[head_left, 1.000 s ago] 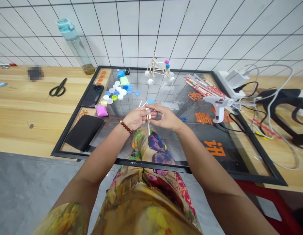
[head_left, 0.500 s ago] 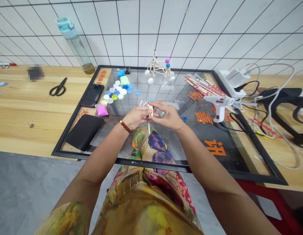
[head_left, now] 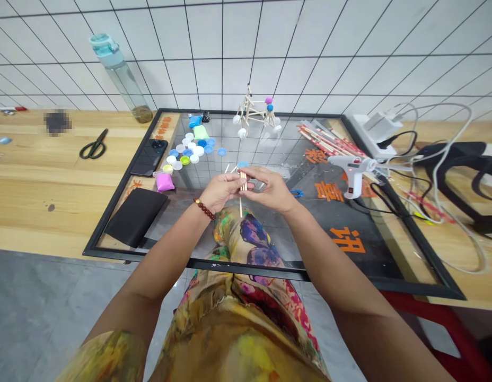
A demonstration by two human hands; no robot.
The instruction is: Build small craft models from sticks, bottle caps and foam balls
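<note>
Several short wooden sticks [head_left: 243,181] stand side by side in a small bundle between my two hands, over the glass panel. My left hand [head_left: 221,192] is closed on the bundle from the left, its thumb across the sticks. From the right, my right hand [head_left: 270,188] pinches the ends of the same sticks between thumb and fingers. Below the bundle a single stick [head_left: 241,207] points toward me. A light blue cap [head_left: 243,164] lies just beyond my fingers, with a few loose sticks [head_left: 231,169] beside it.
A stick structure with clay balls [head_left: 256,112] stands at the panel's back. Bottle caps [head_left: 198,150], a pink clay bag [head_left: 164,182], a phone [head_left: 149,157] and a black case [head_left: 137,216] lie left. On the right are a glue gun [head_left: 352,172], cables and stick packs [head_left: 329,139].
The view has shifted slightly. Both hands keep hold of the stick bundle in nearly the same pose.
</note>
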